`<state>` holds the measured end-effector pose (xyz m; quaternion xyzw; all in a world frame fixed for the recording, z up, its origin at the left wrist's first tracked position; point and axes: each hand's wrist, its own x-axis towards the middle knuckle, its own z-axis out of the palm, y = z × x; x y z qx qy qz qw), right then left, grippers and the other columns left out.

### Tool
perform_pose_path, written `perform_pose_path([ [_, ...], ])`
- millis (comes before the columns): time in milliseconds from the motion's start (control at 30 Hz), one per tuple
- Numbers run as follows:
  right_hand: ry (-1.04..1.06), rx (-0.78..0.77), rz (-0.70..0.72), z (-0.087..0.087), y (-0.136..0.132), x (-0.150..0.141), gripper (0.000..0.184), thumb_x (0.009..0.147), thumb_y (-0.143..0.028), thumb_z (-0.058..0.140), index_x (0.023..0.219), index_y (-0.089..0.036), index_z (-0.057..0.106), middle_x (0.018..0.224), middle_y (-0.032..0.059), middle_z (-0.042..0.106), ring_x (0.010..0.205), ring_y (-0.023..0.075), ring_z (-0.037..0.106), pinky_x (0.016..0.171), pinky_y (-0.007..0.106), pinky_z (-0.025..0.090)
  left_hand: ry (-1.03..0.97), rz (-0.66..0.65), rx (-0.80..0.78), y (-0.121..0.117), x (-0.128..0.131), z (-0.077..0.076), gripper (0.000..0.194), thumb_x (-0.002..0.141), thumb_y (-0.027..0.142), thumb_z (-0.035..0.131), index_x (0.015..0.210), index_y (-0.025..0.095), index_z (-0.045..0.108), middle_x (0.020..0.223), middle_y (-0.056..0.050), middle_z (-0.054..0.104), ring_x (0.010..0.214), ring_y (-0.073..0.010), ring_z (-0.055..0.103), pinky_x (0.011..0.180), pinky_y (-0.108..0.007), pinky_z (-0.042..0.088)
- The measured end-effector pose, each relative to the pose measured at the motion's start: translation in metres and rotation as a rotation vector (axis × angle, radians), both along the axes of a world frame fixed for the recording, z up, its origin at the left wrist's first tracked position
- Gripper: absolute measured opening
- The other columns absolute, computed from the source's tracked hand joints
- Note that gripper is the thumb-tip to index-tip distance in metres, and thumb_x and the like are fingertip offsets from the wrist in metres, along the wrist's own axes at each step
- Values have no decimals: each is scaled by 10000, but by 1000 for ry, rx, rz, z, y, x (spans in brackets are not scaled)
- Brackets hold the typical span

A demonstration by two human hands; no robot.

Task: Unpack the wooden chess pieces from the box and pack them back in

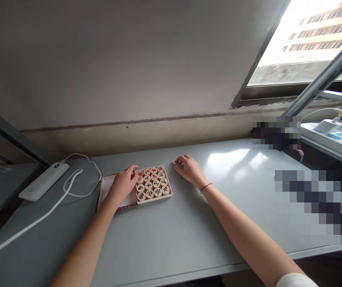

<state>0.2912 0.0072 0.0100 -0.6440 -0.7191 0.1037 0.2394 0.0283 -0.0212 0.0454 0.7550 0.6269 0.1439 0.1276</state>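
Observation:
A shallow box [154,197] of round wooden chess pieces [153,183], marked in red and black, lies on the grey table [173,235]. Its open lid [106,187] lies to the left. My left hand [124,184] rests over the lid and the box's left edge, fingers curled, fingertips touching the top-left pieces. My right hand [188,169] lies on the table just right of the box, its fingers pinched on a single chess piece [176,162]. A red string is tied round my right wrist.
A white power bank [43,181] with a looping white cable [75,185] lies at the table's left. The wall runs behind the table. A window and a metal frame are at the upper right. A second surface with papers [335,133] stands to the right.

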Motion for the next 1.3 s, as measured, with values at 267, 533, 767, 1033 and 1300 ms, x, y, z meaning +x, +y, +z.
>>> perform_pose_path([
  [267,-64,41,6,-6,0,-1,320,868,-280,471,1137,-131,557,1023,119,625,947,229,550,834,304,389,13,12,13,3,-4,2,291,839,195,423,1100,231,546,786,14,686,739,-179,653,660,-250,444],
  [533,-29,-16,102,18,-24,-29,201,919,-256,405,913,-187,594,829,62,652,716,170,562,589,242,328,229,12,71,6,5,14,291,894,226,381,888,176,668,908,-85,655,831,-218,637,734,-287,453],
  [767,-44,-152,126,17,-30,-44,238,921,-289,417,794,-200,597,685,44,613,588,153,533,500,240,234,364,70,47,7,24,14,341,893,275,399,836,154,713,886,-109,656,788,-240,646,658,-292,463],
  [1033,-32,-161,120,17,-29,-44,222,914,-279,422,816,-203,606,709,49,638,619,161,563,506,232,253,337,118,20,8,25,8,345,884,237,367,779,156,685,841,-121,666,754,-244,643,611,-293,454],
  [1300,-1,-180,99,16,-30,-47,184,905,-271,435,894,-201,604,732,42,662,638,161,577,514,232,271,208,76,107,4,19,4,230,886,240,399,885,185,622,963,-83,643,800,-218,622,622,-278,437],
])
